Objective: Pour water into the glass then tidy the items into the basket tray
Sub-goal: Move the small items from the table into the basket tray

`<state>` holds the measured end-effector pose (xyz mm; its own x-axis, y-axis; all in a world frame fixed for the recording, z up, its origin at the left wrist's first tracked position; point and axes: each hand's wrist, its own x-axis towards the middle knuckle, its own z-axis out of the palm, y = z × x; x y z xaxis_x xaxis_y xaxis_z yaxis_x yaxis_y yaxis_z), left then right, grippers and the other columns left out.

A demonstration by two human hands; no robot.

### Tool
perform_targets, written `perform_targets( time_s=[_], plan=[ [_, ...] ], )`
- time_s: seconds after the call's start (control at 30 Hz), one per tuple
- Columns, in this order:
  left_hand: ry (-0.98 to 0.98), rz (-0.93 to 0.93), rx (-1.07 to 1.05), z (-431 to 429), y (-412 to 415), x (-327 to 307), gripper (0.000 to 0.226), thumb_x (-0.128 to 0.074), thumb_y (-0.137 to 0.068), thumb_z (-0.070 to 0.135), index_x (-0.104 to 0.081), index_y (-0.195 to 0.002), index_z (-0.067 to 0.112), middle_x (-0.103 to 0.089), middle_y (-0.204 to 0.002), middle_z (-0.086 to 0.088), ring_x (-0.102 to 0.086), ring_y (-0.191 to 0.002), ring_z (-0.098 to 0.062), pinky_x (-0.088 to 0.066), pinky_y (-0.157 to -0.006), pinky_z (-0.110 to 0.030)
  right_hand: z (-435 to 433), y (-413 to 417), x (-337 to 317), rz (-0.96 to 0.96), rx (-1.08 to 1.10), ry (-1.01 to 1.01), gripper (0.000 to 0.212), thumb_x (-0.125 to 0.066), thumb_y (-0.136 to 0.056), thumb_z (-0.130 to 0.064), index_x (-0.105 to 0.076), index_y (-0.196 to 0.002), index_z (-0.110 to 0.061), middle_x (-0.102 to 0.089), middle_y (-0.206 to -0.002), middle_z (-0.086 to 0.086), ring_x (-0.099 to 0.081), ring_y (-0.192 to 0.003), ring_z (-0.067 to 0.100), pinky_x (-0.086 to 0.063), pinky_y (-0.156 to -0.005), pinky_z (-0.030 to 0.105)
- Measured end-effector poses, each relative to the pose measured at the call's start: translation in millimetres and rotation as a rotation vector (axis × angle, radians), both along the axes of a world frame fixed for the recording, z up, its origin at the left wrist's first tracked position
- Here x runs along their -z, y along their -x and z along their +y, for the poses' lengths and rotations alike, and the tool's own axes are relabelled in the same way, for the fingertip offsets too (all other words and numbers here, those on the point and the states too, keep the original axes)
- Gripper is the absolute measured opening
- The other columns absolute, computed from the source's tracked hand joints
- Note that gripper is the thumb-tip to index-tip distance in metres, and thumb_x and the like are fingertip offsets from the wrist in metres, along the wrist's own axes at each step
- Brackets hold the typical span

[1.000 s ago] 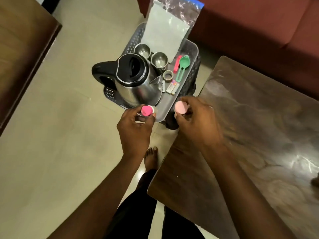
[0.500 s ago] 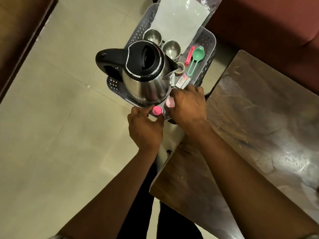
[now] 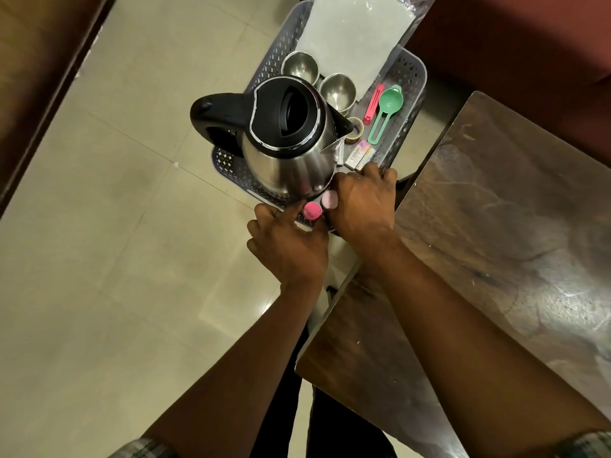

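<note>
Steel kettle (image 3: 287,150) with black lid and handle just ahead of both grips, upright in the grey basket tray (image 3: 417,72), seen from the head view. Left grip (image 3: 287,246) curled round a small thing topped by a bright pink cap (image 3: 312,210), thumb and forefinger pinching it at the tray's near rim; body under the cap hidden. Right grip (image 3: 362,200) touching the left one's side, fingers bent down over the same rim, holding a pale pink cap (image 3: 329,199) on its thumb side, just beside the bright one and against the kettle's base. Beyond the right grip's fingertips, inside the tray: small printed box (image 3: 358,156), roll of tape (image 3: 354,128), green spoon (image 3: 385,110) and red clip (image 3: 373,105) side by side. Farther off, past the kettle: two steel cups (image 3: 338,90), then a clear plastic bag (image 3: 353,34) leaning over the far rim. Dark wooden surface (image 3: 496,226) under the right forearm; pale tiled floor (image 3: 115,226) beneath the left one.
</note>
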<state>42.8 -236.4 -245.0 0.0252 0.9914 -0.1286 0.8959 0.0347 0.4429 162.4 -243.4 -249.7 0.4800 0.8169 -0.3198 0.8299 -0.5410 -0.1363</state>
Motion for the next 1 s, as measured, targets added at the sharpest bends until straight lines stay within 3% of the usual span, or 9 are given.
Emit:
perform_targets(
  time_s=[0.1,0.27,0.47,0.63,0.7,0.83,0.93,1.0],
  plan=[
    [-0.008,-0.002,-0.009,-0.9,-0.6,0.2,0.038,-0.086,-0.071,0.051,-0.078,-0.106,0.038,-0.04,-0.093,0.006,-0.05,-0.093,-0.028,-0.032,-0.075,-0.036,-1.2,-1.7,-0.9,0.001,-0.005,-0.004,0.026,-0.075,-0.081,-0.035,-0.073,-0.101,-0.018,-0.077,-0.098,0.005,-0.058,-0.109,0.032,-0.035,-0.097,0.046],
    [0.015,-0.035,0.003,-1.7,1.8,0.9,0.044,-0.088,-0.069,0.054,-0.079,-0.108,0.034,-0.051,-0.099,-0.001,-0.051,-0.097,-0.027,-0.032,-0.076,-0.036,-10.4,-6.7,-12.5,0.043,0.007,-0.033,0.04,-0.078,-0.081,-0.038,-0.071,-0.116,-0.02,-0.077,-0.115,0.003,-0.057,-0.119,0.031,-0.038,-0.1,0.048],
    [0.029,-0.109,0.015,-9.0,7.2,-8.1,0.042,-0.089,-0.072,0.042,-0.078,-0.11,0.03,-0.055,-0.106,-0.003,-0.054,-0.102,-0.026,-0.036,-0.081,-0.036,-39.7,-3.9,-44.4,0.133,0.13,-0.186,0.036,-0.071,-0.093,-0.035,-0.07,-0.127,-0.022,-0.073,-0.128,0.0,-0.054,-0.133,0.026,-0.039,-0.107,0.047],
    [0.003,-0.234,0.095,-29.2,9.4,-33.1,0.039,-0.082,-0.076,0.04,-0.075,-0.113,0.029,-0.055,-0.106,0.003,-0.05,-0.102,-0.02,-0.053,-0.085,-0.049,-93.7,2.0,-68.5,0.267,0.34,-0.31,0.026,-0.068,-0.095,-0.03,-0.071,-0.121,-0.026,-0.071,-0.125,-0.003,-0.056,-0.127,0.021,-0.051,-0.102,0.048],
    [-0.009,-0.293,0.164,-43.9,7.7,-45.1,0.038,-0.079,-0.079,0.037,-0.074,-0.115,0.028,-0.056,-0.109,0.004,-0.049,-0.106,-0.018,-0.054,-0.086,-0.047,-119.1,2.9,-74.4,0.292,0.424,-0.342,0.029,-0.067,-0.097,-0.032,-0.07,-0.125,-0.028,-0.071,-0.129,-0.005,-0.058,-0.126,0.02,-0.053,-0.101,0.046],
    [-0.009,-0.417,0.361,-81.7,-1.1,-67.6,0.036,-0.079,-0.084,0.029,-0.073,-0.119,0.022,-0.06,-0.119,0.001,-0.055,-0.118,-0.017,-0.05,-0.097,-0.026,-183.9,1.4,-88.8,0.334,0.578,-0.459,0.032,-0.069,-0.097,-0.034,-0.07,-0.128,-0.029,-0.07,-0.133,-0.009,-0.066,-0.117,0.015,-0.057,-0.096,0.039],
    [0.077,-0.439,0.49,-114.8,-12.6,-87.2,0.035,-0.078,-0.088,0.03,-0.071,-0.121,0.026,-0.059,-0.125,0.003,-0.059,-0.121,-0.016,-0.053,-0.099,-0.039,-237.5,1.4,-104.5,0.401,0.713,-0.552,0.03,-0.072,-0.096,-0.029,-0.072,-0.125,-0.029,-0.071,-0.127,-0.012,-0.065,-0.094,0.002,-0.056,-0.089,0.029],
    [0.118,-0.446,0.578,-143.0,-20.7,-102.0,0.034,-0.078,-0.09,0.026,-0.071,-0.122,0.026,-0.06,-0.127,0.003,-0.061,-0.119,-0.015,-0.054,-0.099,-0.039,-276.2,1.6,-117.3,0.422,0.788,-0.617,0.028,-0.074,-0.095,-0.026,-0.073,-0.123,-0.029,-0.071,-0.124,-0.014,-0.063,-0.09,0.001,-0.057,-0.088,0.026]
  ],
)
